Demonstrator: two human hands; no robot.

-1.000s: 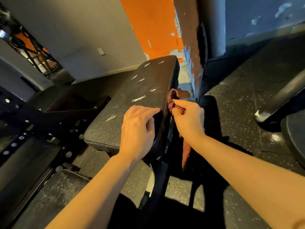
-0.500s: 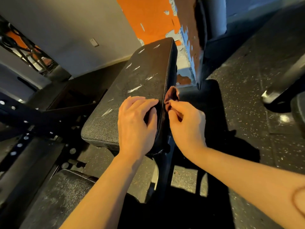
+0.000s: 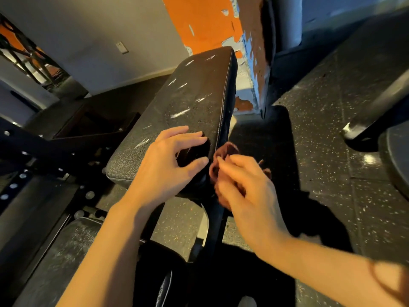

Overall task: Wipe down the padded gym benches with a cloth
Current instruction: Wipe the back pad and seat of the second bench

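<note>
A black padded bench pad [image 3: 194, 100] with white scuffs slopes away from me toward the wall. My right hand [image 3: 245, 187] grips a dark red cloth [image 3: 223, 151] against the pad's right side edge, near its lower corner. My left hand [image 3: 170, 167] hovers over the lower right part of the pad with relaxed, slightly curved fingers; whether it touches the pad I cannot tell. Much of the cloth is hidden behind my right hand.
A second dark pad [image 3: 55, 251] lies at lower left beside a black steel frame with bolts [image 3: 20, 178]. Speckled rubber floor [image 3: 332, 151] spreads to the right. A metal leg [image 3: 371, 111] and a round weight plate [image 3: 396, 165] sit at the right edge. A peeling orange-and-blue wall [image 3: 205, 21] stands behind.
My right hand slid the cloth down along the pad's right edge toward me. My left hand lifted its fingers from resting flat on the pad.
</note>
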